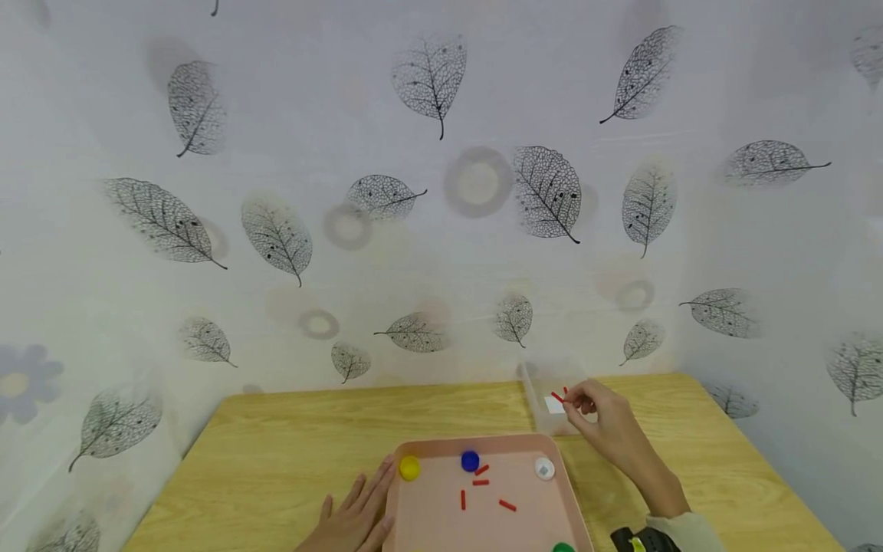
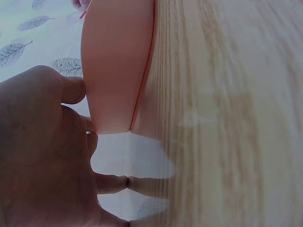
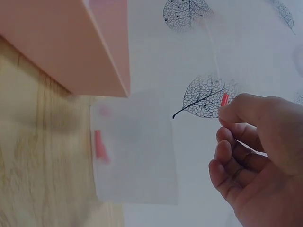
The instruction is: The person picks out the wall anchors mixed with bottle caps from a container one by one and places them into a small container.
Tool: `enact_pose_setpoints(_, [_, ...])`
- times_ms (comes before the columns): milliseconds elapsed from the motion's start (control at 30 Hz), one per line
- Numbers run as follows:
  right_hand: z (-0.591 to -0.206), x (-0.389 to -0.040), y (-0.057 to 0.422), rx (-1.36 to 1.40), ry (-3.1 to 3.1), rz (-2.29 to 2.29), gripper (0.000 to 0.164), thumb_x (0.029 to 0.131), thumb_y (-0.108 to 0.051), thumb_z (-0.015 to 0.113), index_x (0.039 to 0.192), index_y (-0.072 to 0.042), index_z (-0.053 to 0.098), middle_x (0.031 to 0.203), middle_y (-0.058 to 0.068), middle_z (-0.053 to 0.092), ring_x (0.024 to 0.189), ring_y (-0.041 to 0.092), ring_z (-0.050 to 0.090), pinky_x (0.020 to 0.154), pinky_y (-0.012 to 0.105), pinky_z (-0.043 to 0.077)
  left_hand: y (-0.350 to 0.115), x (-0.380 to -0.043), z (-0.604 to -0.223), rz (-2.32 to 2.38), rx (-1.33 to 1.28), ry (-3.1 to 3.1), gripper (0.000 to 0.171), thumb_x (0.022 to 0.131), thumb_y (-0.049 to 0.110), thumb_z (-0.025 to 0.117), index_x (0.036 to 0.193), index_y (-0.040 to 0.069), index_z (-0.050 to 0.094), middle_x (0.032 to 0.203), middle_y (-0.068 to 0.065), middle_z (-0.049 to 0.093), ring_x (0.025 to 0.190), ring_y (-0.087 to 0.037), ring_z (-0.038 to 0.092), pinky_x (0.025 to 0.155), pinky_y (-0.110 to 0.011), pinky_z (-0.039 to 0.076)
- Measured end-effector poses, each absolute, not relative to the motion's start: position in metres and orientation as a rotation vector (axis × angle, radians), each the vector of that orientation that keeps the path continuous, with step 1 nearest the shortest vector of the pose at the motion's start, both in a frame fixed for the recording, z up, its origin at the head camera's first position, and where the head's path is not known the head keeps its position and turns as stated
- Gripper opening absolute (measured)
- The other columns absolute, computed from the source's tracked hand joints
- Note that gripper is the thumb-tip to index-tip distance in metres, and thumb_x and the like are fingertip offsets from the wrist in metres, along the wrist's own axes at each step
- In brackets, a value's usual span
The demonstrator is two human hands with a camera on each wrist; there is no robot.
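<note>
Between its thumb and index finger, my right hand (image 1: 607,425) pinches a small red stick (image 3: 225,99). It is raised over a translucent plastic box (image 3: 147,175), where more red shows through the wall. Straight fingers of my left hand (image 1: 355,510) lie along the left side of a pink tray (image 1: 428,523), touching its wall in the left wrist view. Several red sticks (image 1: 507,505) lie scattered on the tray floor. Round pieces sit near its edges: yellow (image 1: 410,468), blue (image 1: 470,461), white (image 1: 544,468) and a partly cut-off green one (image 1: 563,547).
Tray and box stand on a wood-grain table (image 1: 290,437), the box just behind the tray's right corner. A wall covering (image 1: 428,253) with leaf prints rises behind the table. On the right wrist is a black strap (image 1: 645,540), below a light sleeve (image 1: 690,530).
</note>
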State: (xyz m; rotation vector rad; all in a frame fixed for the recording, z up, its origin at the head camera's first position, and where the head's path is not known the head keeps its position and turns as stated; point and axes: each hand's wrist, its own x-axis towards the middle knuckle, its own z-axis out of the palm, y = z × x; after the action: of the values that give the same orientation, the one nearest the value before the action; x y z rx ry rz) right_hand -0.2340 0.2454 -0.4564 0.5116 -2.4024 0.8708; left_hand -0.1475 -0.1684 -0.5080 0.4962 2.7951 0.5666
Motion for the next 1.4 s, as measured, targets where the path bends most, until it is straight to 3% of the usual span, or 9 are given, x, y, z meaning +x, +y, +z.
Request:
enact_pose_setpoints(300, [-0.47,-0.247,0.251,0.48,-2.317,0.877,0.016,0.078,0.002,0.073,0.084,-0.01,0.064,0.077,-0.005,0.059,0.067,0.008,0.054,0.06,0.025,0.049,-0.167,-0.151,-0.509,0.552,0.476,2.798,0.066,0.096,0.064,0.017,0.153,0.033,0.006,0.159,0.004,0.01,0.138,-0.043,0.02,0.088,-0.083,0.004])
enact_pose_setpoints(733, [-0.492,-0.261,0.253,0.401,-2.259,0.868,0.015,0.076,0.002,0.074,0.082,-0.008,0.064,0.074,-0.003,0.059,0.065,0.011,0.055,0.058,0.025,0.049,-0.17,-0.151,-0.514,0.558,0.482,2.781,0.066,0.096,0.065,0.017,0.153,0.033,0.007,0.159,0.006,0.006,0.137,-0.044,0.021,0.085,-0.084,0.006])
enact_pose_setpoints(967, [-0.501,-0.262,0.249,0.376,-2.287,0.888,0.014,0.078,0.001,0.071,0.083,-0.009,0.063,0.076,-0.004,0.058,0.067,0.01,0.053,0.059,0.033,0.05,-0.169,-0.146,-0.509,0.495,0.533,2.787,0.073,0.093,0.069,0.021,0.153,0.031,0.006,0.159,0.005,0.004,0.138,-0.045,0.019,0.086,-0.084,0.006])
enact_pose_setpoints(1233, [-0.501,-0.265,0.247,0.383,-2.258,0.861,0.016,0.076,0.004,0.071,0.081,-0.009,0.063,0.074,-0.003,0.058,0.066,0.01,0.053,0.057,0.026,0.048,-0.166,-0.15,-0.508,0.561,0.476,2.781,0.066,0.095,0.065,0.017,0.153,0.033,0.007,0.159,0.008,0.005,0.137,-0.045,0.02,0.085,-0.084,0.005])
enact_pose_setpoints(1400, [-0.501,-0.266,0.248,0.373,-2.264,0.879,0.015,0.076,0.003,0.072,0.082,-0.008,0.063,0.074,-0.002,0.058,0.066,0.011,0.053,0.057,0.029,0.049,-0.166,-0.151,-0.509,0.54,0.479,2.789,0.067,0.095,0.065,0.016,0.153,0.034,0.005,0.159,0.009,0.004,0.138,-0.044,0.02,0.086,-0.084,0.005])
